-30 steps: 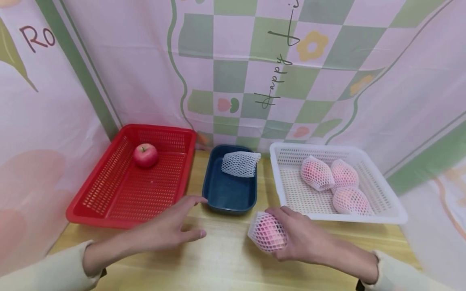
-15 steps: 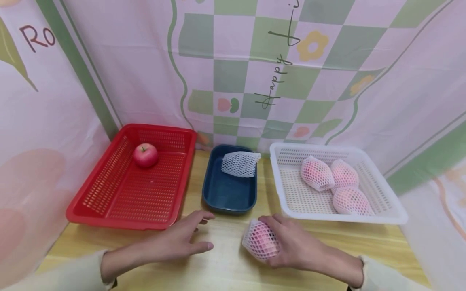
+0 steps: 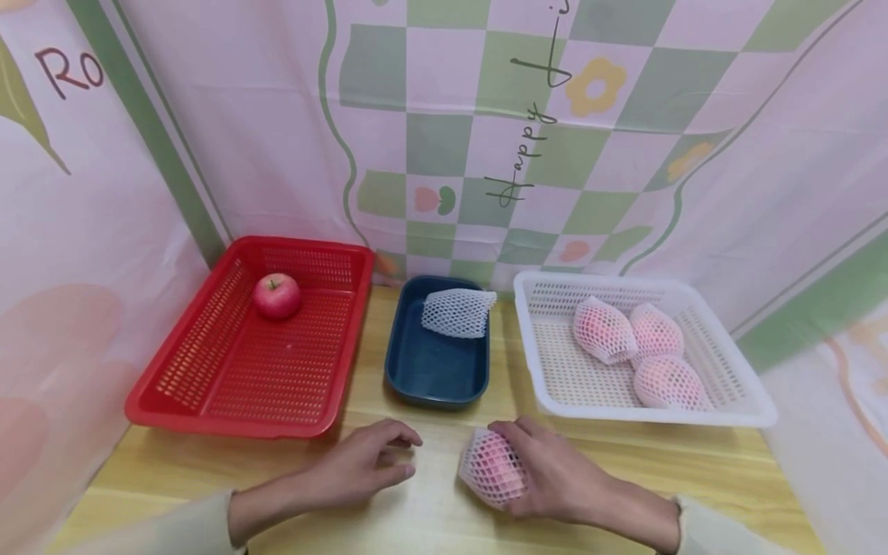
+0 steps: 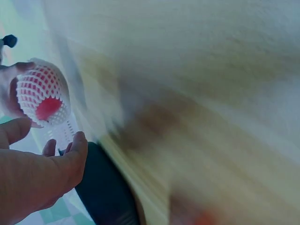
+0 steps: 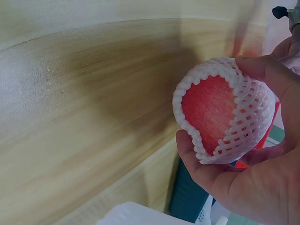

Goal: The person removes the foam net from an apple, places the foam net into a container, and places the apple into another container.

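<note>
I see the right hand (image 3: 558,476) gripping a foam-netted apple (image 3: 492,470); near its fingers, the left hand (image 3: 364,466) hovers, fingers relaxed.

A pale cream sleeve (image 3: 169,530) shows at the head view's lower left, a matching sleeve (image 3: 718,532) at lower right, and a small black knob (image 5: 280,12) at the right wrist view's upper right.

Grips a red fruit (image 4: 48,109) in a white net (image 4: 35,91) with the right hand (image 4: 7,90) at the left edge. Just below, holds the left hand (image 4: 44,178) with thumb and bent fingers apart. Beyond, a dark tray (image 4: 108,190) and a sliver of white basket (image 4: 65,132). Across the right, blurred wooden bench (image 4: 225,93), with an unclear red smear (image 4: 204,218) at the bottom.
</note>
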Action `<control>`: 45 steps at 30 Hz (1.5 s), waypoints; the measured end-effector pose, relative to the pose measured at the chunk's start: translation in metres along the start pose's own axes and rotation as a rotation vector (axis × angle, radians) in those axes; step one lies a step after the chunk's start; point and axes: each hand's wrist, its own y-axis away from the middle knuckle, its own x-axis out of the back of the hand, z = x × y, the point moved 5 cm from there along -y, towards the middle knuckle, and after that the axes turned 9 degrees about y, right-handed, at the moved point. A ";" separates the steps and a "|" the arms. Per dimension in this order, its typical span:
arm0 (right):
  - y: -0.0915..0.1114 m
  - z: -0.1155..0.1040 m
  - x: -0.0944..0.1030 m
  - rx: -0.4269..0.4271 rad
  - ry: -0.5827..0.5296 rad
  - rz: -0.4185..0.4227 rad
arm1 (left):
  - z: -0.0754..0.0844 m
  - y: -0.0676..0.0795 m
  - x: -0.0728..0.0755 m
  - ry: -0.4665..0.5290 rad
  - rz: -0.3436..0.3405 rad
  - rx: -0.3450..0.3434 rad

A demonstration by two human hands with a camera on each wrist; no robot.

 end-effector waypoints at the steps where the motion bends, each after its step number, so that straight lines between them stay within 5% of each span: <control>1: 0.000 0.000 -0.001 -0.002 -0.001 -0.003 | -0.001 -0.001 -0.002 0.027 0.002 -0.004; 17: -0.005 -0.006 -0.007 0.039 -0.038 0.009 | -0.010 -0.024 -0.028 0.153 0.004 -0.018; 33: -0.007 -0.012 -0.009 0.097 -0.046 0.035 | -0.010 -0.039 -0.038 0.097 -0.011 0.003; 45: -0.008 -0.015 -0.009 0.120 -0.038 0.074 | -0.015 -0.044 -0.042 0.230 -0.008 0.052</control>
